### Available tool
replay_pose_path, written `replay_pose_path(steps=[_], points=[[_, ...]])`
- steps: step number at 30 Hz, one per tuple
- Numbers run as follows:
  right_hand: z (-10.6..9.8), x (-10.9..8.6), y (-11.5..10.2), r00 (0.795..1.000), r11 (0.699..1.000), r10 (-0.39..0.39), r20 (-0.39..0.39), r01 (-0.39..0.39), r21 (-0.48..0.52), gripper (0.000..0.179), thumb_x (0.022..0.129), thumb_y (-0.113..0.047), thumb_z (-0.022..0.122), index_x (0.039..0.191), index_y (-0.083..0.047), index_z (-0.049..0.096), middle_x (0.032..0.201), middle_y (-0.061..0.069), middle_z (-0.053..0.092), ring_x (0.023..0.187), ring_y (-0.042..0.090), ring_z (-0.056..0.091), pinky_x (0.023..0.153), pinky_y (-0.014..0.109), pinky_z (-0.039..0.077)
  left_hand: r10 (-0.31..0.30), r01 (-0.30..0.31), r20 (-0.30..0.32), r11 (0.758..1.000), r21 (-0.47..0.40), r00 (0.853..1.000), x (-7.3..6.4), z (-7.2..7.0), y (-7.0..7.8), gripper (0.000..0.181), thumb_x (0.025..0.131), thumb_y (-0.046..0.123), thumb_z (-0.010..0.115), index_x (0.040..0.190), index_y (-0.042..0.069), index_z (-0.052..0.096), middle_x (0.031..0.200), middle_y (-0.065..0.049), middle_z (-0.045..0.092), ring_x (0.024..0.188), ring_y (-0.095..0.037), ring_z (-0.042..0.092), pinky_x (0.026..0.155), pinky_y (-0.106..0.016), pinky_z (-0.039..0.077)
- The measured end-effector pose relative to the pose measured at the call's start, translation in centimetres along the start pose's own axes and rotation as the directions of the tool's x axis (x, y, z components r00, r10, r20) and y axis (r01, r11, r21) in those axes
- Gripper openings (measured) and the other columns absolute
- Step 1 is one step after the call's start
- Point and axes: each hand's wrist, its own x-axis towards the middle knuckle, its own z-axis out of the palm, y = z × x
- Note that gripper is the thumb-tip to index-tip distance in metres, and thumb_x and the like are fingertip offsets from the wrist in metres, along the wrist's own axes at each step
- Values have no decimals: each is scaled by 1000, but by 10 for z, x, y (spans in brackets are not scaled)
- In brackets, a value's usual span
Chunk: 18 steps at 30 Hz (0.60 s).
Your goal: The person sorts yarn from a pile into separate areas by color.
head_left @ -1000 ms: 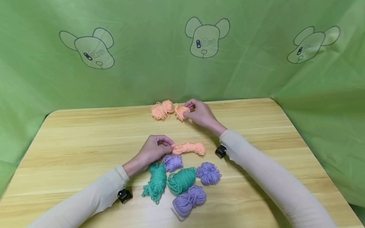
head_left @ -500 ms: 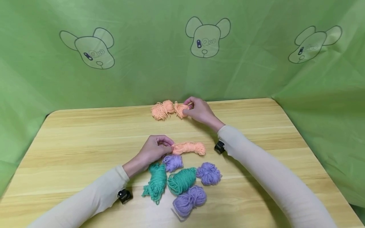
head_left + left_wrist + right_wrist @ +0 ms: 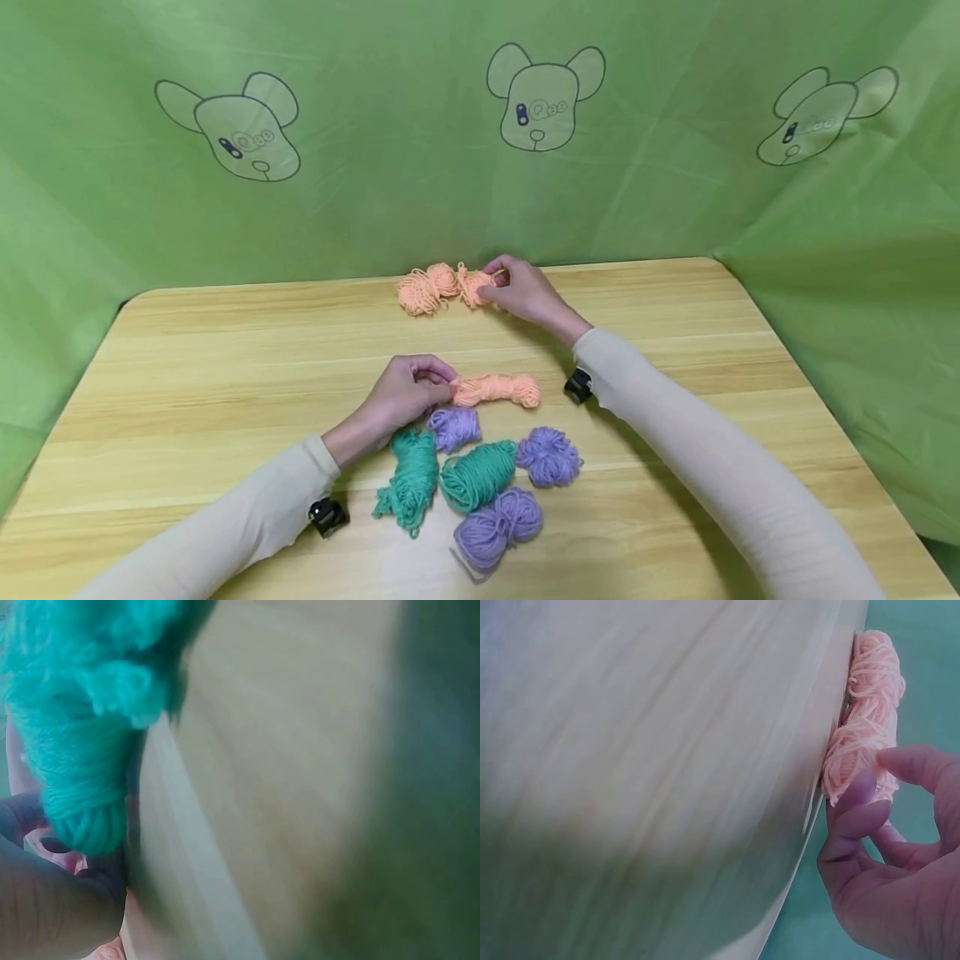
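Near the table's back edge, my right hand [image 3: 528,292] pinches a small peach yarn bundle [image 3: 472,287] between thumb and fingers. It sits right beside another peach yarn bundle [image 3: 426,290], tied at its waist. The right wrist view shows the fingertips on the pinched peach yarn [image 3: 859,754]. My left hand [image 3: 405,392] pinches the left end of a long peach skein [image 3: 498,390] lying crosswise mid-table. Just below that hand are a small purple yarn bundle [image 3: 454,427] and a green skein [image 3: 412,479]. In the left wrist view the green skein [image 3: 82,765] covers part of the hand.
A second green skein [image 3: 478,475] lies in the front group, with a round purple bundle [image 3: 549,457] to its right and a tied purple skein [image 3: 498,527] before it. Green cloth [image 3: 390,167] with printed bear heads hangs behind the wooden table [image 3: 225,350].
My right hand has shifted slightly left and back, bringing the small peach bundle closer against the tied one. My left hand and the other yarn have stayed put.
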Motion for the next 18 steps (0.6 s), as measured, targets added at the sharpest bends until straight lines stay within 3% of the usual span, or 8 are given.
replay_pose_path(steps=[10, 18], points=[[-5, -6, -3, 1000, 1000, 8, 1, -8, 28, 53, 99, -19, 69, 149, -6, 55, 127, 13, 63, 96, 31, 68, 83, 43, 60, -11, 11, -13, 1000, 9, 1000, -1, -1, 1, 11, 93, -2, 78, 103, -3, 78, 84, -6, 71, 69, -14, 58, 61, -22, 46], [-12, -12, -6, 1000, 1000, 2, -20, -2, 27, 47, 103, -21, 65, 147, -9, 56, 131, 12, 62, 102, 34, 68, 82, 43, 57, -17, 17, -8, 1000, 2, 1000, -2, 0, 2, 12, 93, -1, 78, 105, -3, 77, 84, -6, 71, 68, -13, 58, 60, -22, 46]])
